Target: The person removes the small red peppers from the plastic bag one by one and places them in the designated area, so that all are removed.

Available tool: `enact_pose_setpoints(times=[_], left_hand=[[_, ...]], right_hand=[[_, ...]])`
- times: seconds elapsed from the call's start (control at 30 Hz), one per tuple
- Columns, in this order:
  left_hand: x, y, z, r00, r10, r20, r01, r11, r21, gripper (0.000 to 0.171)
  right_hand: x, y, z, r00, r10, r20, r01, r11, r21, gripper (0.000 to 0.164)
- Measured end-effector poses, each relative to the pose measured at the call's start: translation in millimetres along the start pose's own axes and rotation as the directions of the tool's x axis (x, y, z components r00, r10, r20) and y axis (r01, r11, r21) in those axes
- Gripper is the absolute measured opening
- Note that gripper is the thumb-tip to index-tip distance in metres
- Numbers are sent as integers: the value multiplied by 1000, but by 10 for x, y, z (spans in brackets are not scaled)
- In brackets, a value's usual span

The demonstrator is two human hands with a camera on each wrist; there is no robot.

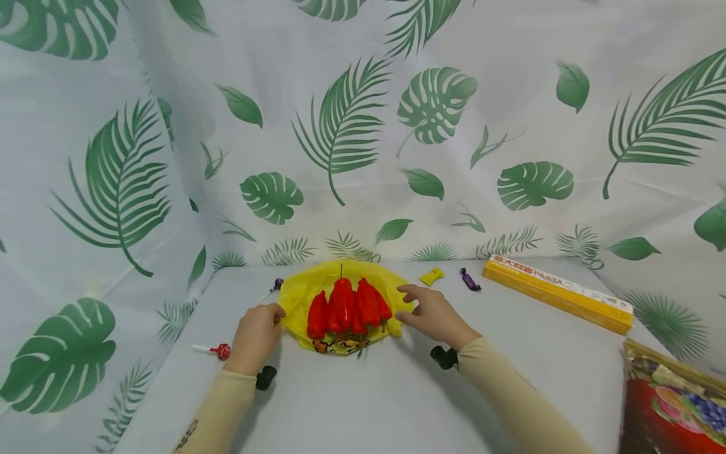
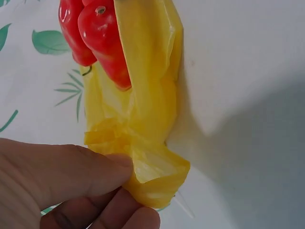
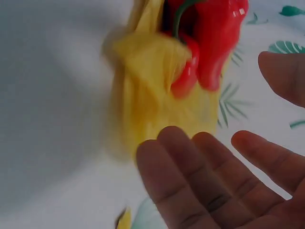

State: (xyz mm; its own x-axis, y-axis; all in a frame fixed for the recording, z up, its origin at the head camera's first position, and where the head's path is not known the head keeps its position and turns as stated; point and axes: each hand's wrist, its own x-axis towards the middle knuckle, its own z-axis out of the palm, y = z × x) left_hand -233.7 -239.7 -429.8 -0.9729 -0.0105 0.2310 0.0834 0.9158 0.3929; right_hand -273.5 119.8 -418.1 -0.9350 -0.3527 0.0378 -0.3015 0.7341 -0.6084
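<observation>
Several red peppers lie side by side on a spread yellow plastic bag in the middle of the table. At the bag's left end, my left hand pinches a gathered corner between thumb and fingers, plain in the left wrist view. My right hand is by the bag's right end, fingers extended and thumb apart. Nothing is in its grasp in the right wrist view, where loose yellow film lies beyond the fingertips. Small dark and orange pieces show along the bag's near edge; their kind is unclear.
Left of the bag lie a red lollipop and a purple one. Behind my right hand are a yellow-wrapped candy and a purple-wrapped candy. A pasta box and a red printed package stand at right.
</observation>
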Motion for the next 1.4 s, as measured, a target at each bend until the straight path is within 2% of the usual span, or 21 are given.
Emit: enact_pose_setpoints(times=[0.13,0.23,0.43,0.6,0.77,0.97,1.17,1.4], left_hand=[[-16,52,75,1000,6,-5,-6,1000,-14,10],[-8,83,117,1000,10,-10,-10,1000,-16,10],[28,145,158,1000,21,-14,-22,1000,-21,13],[37,175,135,998,54,-37,-55,998,-28,12],[30,185,76,998,42,-53,-44,999,-31,13],[27,154,70,998,38,-43,-39,999,-26,14],[9,108,56,998,45,-38,-46,998,-29,15],[-32,69,24,1000,7,0,-7,999,-44,17]], right_hand=[[131,-93,151,999,48,-6,-47,998,39,58],[229,-153,244,996,92,-7,-92,995,50,63],[344,-301,372,988,154,-6,-154,988,11,78],[387,-429,408,983,178,-51,-179,984,-17,73],[414,-521,413,983,154,-102,-157,987,-27,63],[414,-533,453,984,122,-127,-127,992,-30,62],[383,-554,460,987,107,-120,-95,990,103,62],[306,-561,310,990,97,-101,-75,975,209,63]])
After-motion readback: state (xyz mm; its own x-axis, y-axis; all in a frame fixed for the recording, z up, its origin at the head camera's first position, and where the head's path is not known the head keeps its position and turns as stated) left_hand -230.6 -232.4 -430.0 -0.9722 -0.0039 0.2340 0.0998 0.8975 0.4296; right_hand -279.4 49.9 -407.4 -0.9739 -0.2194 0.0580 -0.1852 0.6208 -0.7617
